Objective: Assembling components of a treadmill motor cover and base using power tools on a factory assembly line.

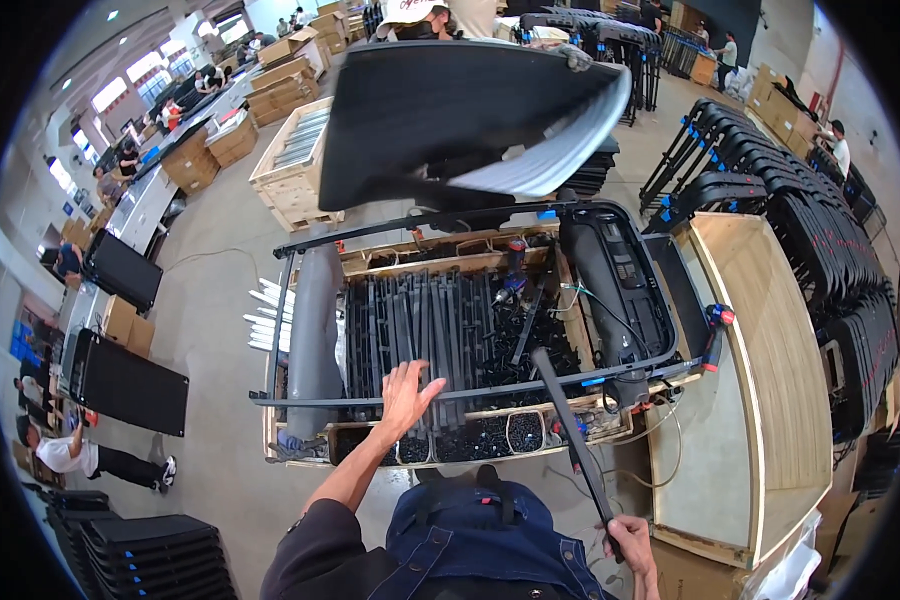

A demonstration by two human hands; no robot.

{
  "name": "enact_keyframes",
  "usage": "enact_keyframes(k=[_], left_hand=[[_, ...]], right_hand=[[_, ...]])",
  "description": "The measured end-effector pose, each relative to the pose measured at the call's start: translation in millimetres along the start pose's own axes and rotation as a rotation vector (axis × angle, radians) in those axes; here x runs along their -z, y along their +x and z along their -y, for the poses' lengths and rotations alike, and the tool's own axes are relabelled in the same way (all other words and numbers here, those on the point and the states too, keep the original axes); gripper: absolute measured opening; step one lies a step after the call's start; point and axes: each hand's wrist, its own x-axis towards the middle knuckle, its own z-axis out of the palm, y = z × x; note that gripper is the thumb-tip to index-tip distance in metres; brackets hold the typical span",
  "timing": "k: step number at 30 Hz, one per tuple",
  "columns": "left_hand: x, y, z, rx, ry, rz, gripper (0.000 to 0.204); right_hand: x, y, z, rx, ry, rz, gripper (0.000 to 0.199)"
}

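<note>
My left hand point(405, 398) is open, its fingers spread over the near rail of a long black frame point(495, 390). Whether it touches the rail, I cannot tell. My right hand point(628, 540) is closed around the lower end of a flat black bar point(575, 430), which slants up and leftward past the near rail. Under the frame, a wooden bin holds many similar black strips point(410, 320) side by side. The frame rests across two grey padded rollers point(317, 320), one near each end, and has a moulded black end piece point(625, 270) on the right.
Opposite me, a person in a white cap holds up a large black panel point(450, 120) with a pale underside. Power drivers point(715, 330) sit by the bench. A wooden crate point(760, 390) stands close on the right; stacked black frames point(780, 200) lie beyond. Small compartments hold screws point(470, 440).
</note>
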Motion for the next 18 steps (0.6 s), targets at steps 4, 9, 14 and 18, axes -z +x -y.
enact_keyframes(k=[4, 9, 14, 18], left_hand=[[40, 16, -50, -0.006, -0.380, -0.197, 0.059], [69, 36, -50, -0.187, -0.659, -0.427, 0.074], [84, 20, -14, 0.165, -0.819, -0.432, 0.067], [62, 30, 37, 0.303, -0.823, -0.227, 0.053]], right_hand=[[-68, 20, 87, 0.201, 0.046, 0.067, 0.029], [-132, 57, 157, 0.344, -0.092, 0.152, 0.024], [-145, 72, 171, 0.313, -0.158, 0.257, 0.025], [-198, 86, 181, 0.309, -0.220, 0.166, 0.046]])
